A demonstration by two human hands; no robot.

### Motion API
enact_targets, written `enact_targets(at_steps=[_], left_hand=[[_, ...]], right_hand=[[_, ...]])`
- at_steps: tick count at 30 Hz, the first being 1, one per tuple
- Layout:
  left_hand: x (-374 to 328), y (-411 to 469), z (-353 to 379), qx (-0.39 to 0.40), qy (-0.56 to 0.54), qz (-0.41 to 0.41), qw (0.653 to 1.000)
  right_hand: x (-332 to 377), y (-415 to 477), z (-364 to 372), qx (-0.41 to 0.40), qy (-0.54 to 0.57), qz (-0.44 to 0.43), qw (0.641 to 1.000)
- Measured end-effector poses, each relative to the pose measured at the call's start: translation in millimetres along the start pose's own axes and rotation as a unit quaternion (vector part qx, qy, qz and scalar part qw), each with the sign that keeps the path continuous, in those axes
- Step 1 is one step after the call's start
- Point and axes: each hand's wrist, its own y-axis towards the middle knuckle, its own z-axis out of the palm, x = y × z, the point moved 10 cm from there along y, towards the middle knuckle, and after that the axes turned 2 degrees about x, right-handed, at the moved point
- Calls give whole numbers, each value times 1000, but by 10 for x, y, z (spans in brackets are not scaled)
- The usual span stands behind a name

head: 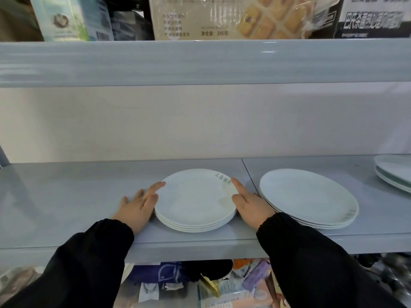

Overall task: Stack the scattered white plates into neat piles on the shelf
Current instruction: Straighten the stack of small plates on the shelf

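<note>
- Mixed packets (222, 285): lie jumbled on the level under the shelf, nearest the camera.
- Black sleeves (77, 263): reach up and forward from both lower corners.
- Left hand (138, 207): rests on the shelf with fingers straight and slightly spread, and touches the left rim of the centre stack.
- Right hand (251, 207): lies flat, forefinger stretched along the right rim of the same stack; pinches nothing.
- Centre stack (195, 201): several white plates, neatly aligned, near the front edge between the two hands; bears grey printed characters on the top plate's far right rim.
- Right stack (309, 196): larger white plates, just beside the right hand.
- Third stack (395, 172): sits further back, cut off by the right edge.
- Shelf (66, 196): pale grey, glossy.
- Back panel (155, 123): cream.
- Upper shelf (200, 63): carries a biscuit box (233, 16) and a pale blue carton (71, 18).
</note>
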Motion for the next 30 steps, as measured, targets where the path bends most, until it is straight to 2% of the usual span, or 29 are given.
enact_targets(at_steps=[18, 25, 30], left_hand=[[81, -30, -24, -3, -54, 19, 998], [47, -26, 70, 38, -17, 28, 999], [78, -7, 85, 29, 4, 23, 999]], right_hand=[[29, -87, -51, -19, 20, -8, 1000], [82, -123, -134, -38, 45, -19, 998], [85, -131, -142, -46, 41, -19, 998]])
